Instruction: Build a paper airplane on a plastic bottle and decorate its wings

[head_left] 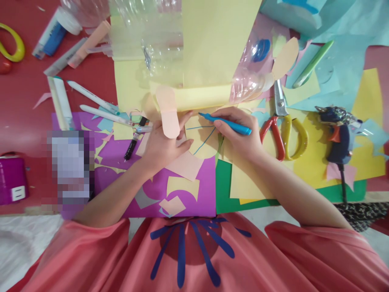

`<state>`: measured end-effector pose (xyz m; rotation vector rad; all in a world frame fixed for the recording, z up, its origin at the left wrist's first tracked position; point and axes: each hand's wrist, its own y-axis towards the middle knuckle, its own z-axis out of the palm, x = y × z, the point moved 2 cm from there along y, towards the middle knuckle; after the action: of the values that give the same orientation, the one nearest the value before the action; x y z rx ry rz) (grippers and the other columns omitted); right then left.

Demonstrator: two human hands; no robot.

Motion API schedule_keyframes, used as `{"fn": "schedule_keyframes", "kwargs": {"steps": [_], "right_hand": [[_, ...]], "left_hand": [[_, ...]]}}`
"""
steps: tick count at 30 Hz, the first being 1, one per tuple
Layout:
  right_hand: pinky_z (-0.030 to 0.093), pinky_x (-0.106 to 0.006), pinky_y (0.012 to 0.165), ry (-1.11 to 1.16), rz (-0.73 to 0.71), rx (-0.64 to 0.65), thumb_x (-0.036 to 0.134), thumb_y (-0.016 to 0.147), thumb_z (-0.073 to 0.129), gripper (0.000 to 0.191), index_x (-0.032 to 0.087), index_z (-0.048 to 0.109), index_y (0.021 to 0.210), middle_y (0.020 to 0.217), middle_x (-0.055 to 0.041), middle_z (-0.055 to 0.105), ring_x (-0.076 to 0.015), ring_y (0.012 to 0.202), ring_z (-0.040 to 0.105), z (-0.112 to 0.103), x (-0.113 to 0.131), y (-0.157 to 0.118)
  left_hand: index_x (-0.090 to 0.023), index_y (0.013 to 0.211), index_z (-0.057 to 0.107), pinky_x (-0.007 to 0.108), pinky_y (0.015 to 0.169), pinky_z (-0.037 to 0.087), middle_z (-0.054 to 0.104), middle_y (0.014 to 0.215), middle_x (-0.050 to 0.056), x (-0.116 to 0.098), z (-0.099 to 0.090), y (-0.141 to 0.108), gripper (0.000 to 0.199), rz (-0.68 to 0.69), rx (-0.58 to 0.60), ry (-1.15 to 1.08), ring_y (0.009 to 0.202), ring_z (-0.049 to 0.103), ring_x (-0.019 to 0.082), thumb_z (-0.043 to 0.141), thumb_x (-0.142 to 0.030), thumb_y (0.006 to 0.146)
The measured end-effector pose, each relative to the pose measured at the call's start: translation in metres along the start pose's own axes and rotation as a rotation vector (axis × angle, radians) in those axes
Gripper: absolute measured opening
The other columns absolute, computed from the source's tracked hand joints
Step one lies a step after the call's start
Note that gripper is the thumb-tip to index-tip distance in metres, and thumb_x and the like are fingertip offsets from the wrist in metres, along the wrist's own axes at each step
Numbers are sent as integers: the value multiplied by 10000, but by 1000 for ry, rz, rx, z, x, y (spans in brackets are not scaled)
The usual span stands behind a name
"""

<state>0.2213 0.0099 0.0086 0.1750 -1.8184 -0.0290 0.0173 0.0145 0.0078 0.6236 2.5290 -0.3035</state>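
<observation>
My right hand (pixel 246 142) grips a blue marker (pixel 234 125), its tip pointing left over a cream sheet of paper (pixel 194 138). Two blue lines are drawn on that sheet, meeting near my right fingers. My left hand (pixel 158 148) rests at the sheet's left side, fingers stretched out and thumb apart. A rounded peach paper strip (pixel 168 111) lies across the back of my left hand and hides part of it. Beneath that hand is a larger peach paper piece (pixel 188 164).
Scissors (pixel 281 105) and a glue gun (pixel 340 140) lie at right. At left are pens (pixel 94 97), a black pen (pixel 131 149) and a blurred-out object (pixel 69 166). Clear plastic bottles (pixel 249 83) lie beyond. Paper scraps (pixel 184 187) cover the purple sheet (pixel 200 202).
</observation>
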Motion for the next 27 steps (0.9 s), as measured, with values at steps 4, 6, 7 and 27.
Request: {"fn": "schedule_keyframes", "kwargs": {"steps": [4,6,7,27], "right_hand": [[621,-325,783,-26,4,10,230,853,651,80,205,694,916,898,-9,742,-158,845,718,0,-1,0],[615,-316,760,-47,7,12,253,852,654,85,207,696,910,888,-10,745,-154,823,710,-1,-1,0],[611,-312,748,-56,9,12,262,850,656,88,208,697,906,882,-11,745,-152,811,706,-1,-1,0],[495,-271,580,-60,53,88,230,800,629,112,181,719,754,697,-8,709,-130,621,618,-1,3,1]], "left_hand": [[-160,1460,433,374,947,423,579,740,-18,3,2,0,598,23,-15,10,782,577,189,571,-274,889],[-158,1458,432,374,951,420,585,748,-17,3,2,0,597,36,-24,12,793,586,191,578,-268,889],[-160,1458,429,374,956,418,588,752,-17,3,2,0,599,41,-26,13,797,589,190,580,-265,889],[-143,1455,431,357,901,408,565,749,-22,6,5,0,593,69,-42,-15,750,554,166,567,-261,889]]}}
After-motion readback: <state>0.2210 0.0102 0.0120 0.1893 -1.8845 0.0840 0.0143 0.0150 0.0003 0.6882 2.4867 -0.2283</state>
